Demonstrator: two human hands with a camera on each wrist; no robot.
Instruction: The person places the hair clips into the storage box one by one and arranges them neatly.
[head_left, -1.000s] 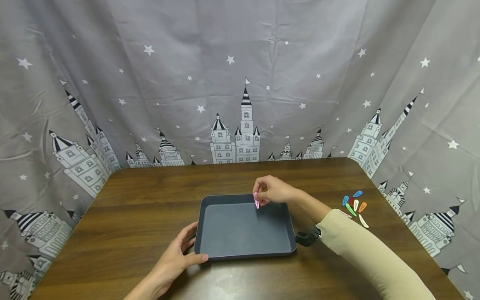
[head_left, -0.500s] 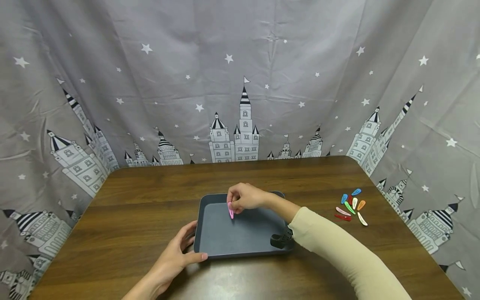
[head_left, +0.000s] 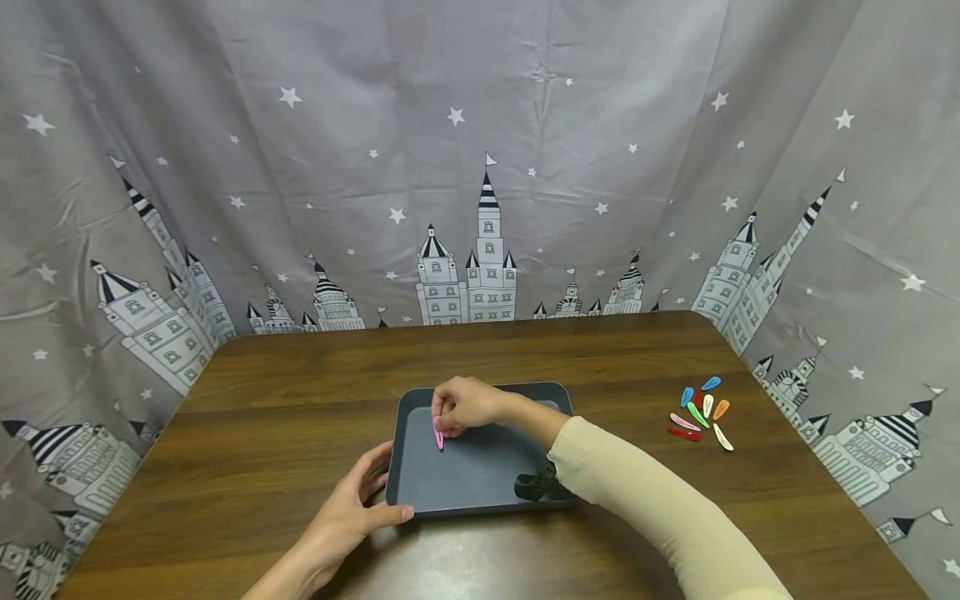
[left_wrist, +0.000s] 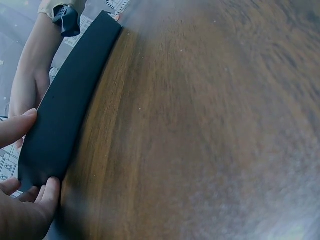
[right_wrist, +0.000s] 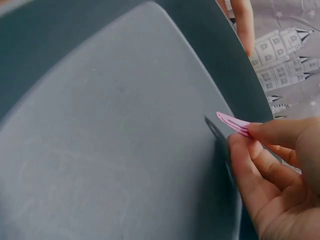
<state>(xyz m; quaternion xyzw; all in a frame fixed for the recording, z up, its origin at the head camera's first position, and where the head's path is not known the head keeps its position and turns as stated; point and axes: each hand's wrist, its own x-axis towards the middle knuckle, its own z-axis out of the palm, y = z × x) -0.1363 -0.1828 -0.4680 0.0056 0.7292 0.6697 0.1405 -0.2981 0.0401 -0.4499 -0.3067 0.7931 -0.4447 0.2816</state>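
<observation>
A pink snap hair clip [right_wrist: 233,123] is pinched between the thumb and fingertips of my right hand [head_left: 467,404]. It hangs over the left part of a dark grey rectangular tray [head_left: 480,479], and its shadow falls on the tray floor in the right wrist view. My left hand [head_left: 347,508] grips the tray's near left corner. In the left wrist view its thumb lies on the rim and its fingers [left_wrist: 50,192] curl at the lower edge of the tray wall [left_wrist: 70,100].
Several loose hair clips lie on the wooden table [head_left: 300,400] at the right, among them an orange clip [head_left: 721,409], a green clip [head_left: 697,415] and a dark red clip [head_left: 685,434]. A grey curtain [head_left: 337,125] with castles hangs behind the table.
My right hand has moved left and toward me over the tray, carrying the pink hair clip from the far right part to the left. The left hand stays at the tray's corner.
</observation>
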